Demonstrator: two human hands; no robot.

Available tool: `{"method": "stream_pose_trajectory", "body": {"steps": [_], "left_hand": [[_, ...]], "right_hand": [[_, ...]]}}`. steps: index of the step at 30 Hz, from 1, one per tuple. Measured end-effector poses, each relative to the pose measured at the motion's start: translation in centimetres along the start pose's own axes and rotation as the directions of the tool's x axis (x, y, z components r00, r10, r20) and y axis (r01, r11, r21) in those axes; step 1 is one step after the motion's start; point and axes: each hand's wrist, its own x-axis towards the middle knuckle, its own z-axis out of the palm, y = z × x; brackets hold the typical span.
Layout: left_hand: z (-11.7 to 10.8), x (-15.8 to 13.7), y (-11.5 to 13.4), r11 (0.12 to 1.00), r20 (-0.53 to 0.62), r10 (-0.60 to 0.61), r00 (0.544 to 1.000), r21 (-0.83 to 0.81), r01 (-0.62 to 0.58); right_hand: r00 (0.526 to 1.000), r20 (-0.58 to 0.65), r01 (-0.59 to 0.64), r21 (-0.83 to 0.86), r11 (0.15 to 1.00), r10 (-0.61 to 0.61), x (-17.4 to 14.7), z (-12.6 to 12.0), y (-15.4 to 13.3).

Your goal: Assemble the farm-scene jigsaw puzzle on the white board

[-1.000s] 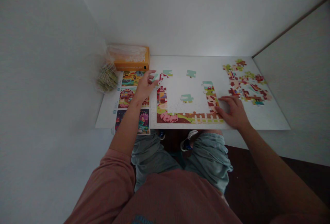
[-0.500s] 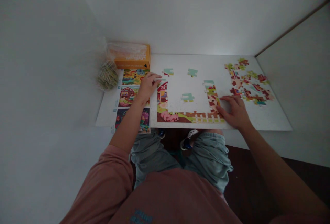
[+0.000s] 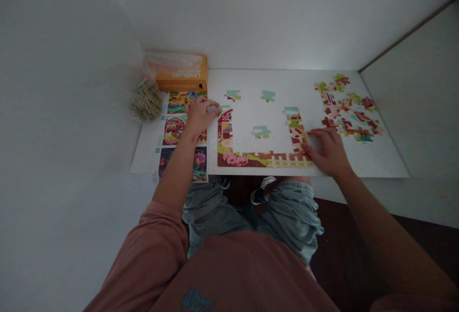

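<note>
A partly joined jigsaw puzzle (image 3: 258,160) lies on the white table, with its left, bottom and right borders linked in a U shape. By the top of its left side is my left hand (image 3: 199,114), fingers apart and thumb tip at the edge of the barn-roof piece (image 3: 225,110). My right hand (image 3: 328,151) rests open at the right border, thumb and fingertips touching or very near the cow-patterned pieces (image 3: 297,139). Loose light-green pieces lie above and inside the frame: one red-cornered piece (image 3: 234,94), one at the top (image 3: 268,95) and one in the middle (image 3: 261,131).
A heap of loose puzzle pieces (image 3: 349,111) lies at the right. On the left are picture cards (image 3: 174,130), an orange box (image 3: 182,82) with clear plastic on it, and a plastic bag of pieces (image 3: 146,101). Walls stand behind and at the sides.
My left hand has drawn slightly left, and its fingers have moved away from the puzzle's upper-left corner onto the picture cards. The right hand stays at the right border. The view has shifted slightly.
</note>
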Motion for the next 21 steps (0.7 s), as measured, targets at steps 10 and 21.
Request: {"method": "stream_pose_trajectory", "body": {"steps": [10, 21], "left_hand": [[0.0, 0.1, 0.1, 0.997, 0.029, -0.004, 1.0, -0.071, 0.007], [-0.2, 0.4, -1.1, 0.988, 0.022, -0.065, 0.998, -0.137, 0.067]], "right_hand": [[0.995, -0.098, -0.026, 0.075, 0.997, 0.034, 0.0, 0.4, 1.0], [0.933, 0.17, 0.319, 0.017, 0.948, -0.317, 7.6, 2.8, -12.4]]}}
